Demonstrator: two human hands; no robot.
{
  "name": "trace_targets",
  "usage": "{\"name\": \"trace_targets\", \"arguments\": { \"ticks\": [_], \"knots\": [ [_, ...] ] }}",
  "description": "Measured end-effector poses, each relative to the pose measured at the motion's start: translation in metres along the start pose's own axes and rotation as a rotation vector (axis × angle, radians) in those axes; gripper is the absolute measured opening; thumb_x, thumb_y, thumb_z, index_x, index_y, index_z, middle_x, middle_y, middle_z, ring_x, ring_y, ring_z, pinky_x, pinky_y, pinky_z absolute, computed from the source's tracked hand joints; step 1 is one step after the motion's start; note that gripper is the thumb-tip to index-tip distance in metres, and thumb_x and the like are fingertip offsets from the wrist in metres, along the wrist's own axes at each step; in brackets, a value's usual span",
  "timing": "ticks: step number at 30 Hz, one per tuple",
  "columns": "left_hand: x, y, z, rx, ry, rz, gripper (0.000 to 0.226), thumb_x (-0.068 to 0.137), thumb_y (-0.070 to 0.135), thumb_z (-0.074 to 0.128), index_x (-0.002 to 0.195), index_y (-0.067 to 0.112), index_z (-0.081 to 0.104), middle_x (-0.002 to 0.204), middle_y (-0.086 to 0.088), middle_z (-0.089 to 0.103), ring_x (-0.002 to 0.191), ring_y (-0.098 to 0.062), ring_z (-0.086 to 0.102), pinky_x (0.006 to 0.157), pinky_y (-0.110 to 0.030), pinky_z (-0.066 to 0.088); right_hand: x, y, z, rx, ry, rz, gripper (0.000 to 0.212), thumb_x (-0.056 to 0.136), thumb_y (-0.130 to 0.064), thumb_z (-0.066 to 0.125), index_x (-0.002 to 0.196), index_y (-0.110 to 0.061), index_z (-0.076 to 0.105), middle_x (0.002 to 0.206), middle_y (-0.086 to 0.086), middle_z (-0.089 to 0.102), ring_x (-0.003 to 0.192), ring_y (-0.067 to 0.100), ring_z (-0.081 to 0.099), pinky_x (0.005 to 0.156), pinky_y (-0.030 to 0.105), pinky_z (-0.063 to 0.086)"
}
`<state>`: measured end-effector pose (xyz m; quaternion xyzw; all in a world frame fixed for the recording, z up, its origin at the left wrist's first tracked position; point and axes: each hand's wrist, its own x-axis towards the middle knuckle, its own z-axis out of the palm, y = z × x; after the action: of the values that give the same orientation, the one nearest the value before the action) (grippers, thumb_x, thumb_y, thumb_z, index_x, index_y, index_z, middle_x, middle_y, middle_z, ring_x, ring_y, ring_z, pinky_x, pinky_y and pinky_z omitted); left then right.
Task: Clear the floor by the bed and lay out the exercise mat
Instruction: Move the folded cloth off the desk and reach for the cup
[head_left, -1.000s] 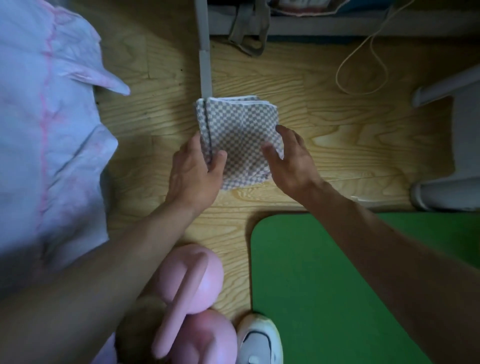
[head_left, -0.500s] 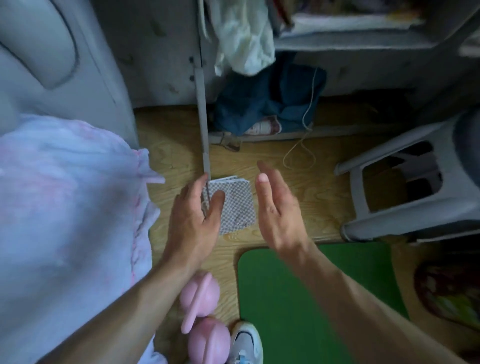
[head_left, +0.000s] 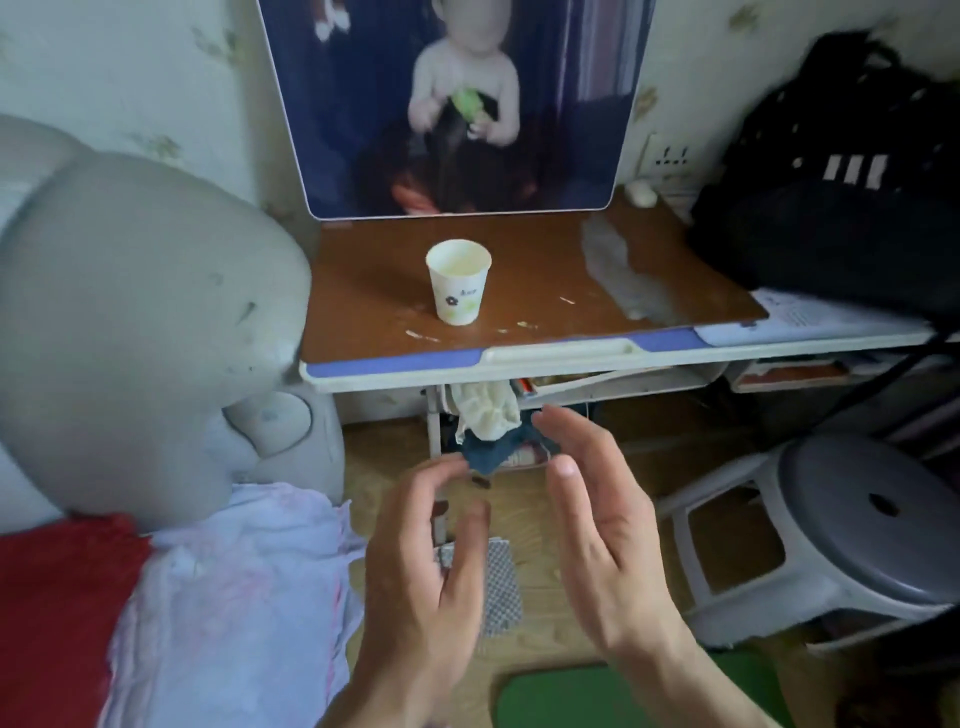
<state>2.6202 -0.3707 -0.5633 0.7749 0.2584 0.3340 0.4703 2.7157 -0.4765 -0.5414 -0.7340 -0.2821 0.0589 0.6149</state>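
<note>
Empty hands (head_left: 519, 561) hide checkered cloth (head_left: 501, 592); mat (head_left: 561, 696) cut off.

Both forearms are bare up to the bottom edge of the view, no sleeves showing. The left hand (head_left: 421, 587) and right hand (head_left: 602, 545) carry no rings, apparently; motion blur softens the fingers.
</note>
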Motion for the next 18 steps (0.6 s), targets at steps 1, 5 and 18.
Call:
{"name": "trace_targets", "arguments": {
  "ticks": [1,5,18],
  "knots": [
    [0.012,0.008,-0.002,-0.012,0.02,0.014,0.027,0.092,0.036,0.053,0.117,0.029,0.061,0.117,0.013,0.066,0.109,-0.011,0.064,0.084,-0.025,0.051,0.013,-0.006,0.0,0.0,0.008,0.0,0.04,0.101,-0.042,0.045,0.136,-0.025,0.057,0.135,-0.012,0.064,0.13,0.012,0.057,0.107,0.042,0.048],
    [0.069,0.025,-0.005,-0.089,0.106,0.011,0.022,0.095,0.023,0.061,0.116,0.018,0.061,0.11,0.008,0.068,0.094,0.004,0.065,0.076,-0.006,0.045,0.067,-0.022,0.001,-0.09,0.028,0.002,0.033,0.102,-0.026,0.054,0.135,-0.022,0.057,0.133,-0.013,0.062,0.126,0.002,0.056,0.11,0.036,0.047],
    [0.202,-0.025,0.021,0.083,0.095,-0.001,0.048,0.083,0.013,0.073,0.127,0.02,0.054,0.125,0.007,0.059,0.111,-0.005,0.057,0.086,-0.024,0.054,0.187,0.019,0.032,-0.174,-0.066,0.151,0.053,0.094,0.0,0.06,0.141,-0.022,0.048,0.14,-0.005,0.054,0.129,0.011,0.052,0.112,0.036,0.047]
  ]
}}
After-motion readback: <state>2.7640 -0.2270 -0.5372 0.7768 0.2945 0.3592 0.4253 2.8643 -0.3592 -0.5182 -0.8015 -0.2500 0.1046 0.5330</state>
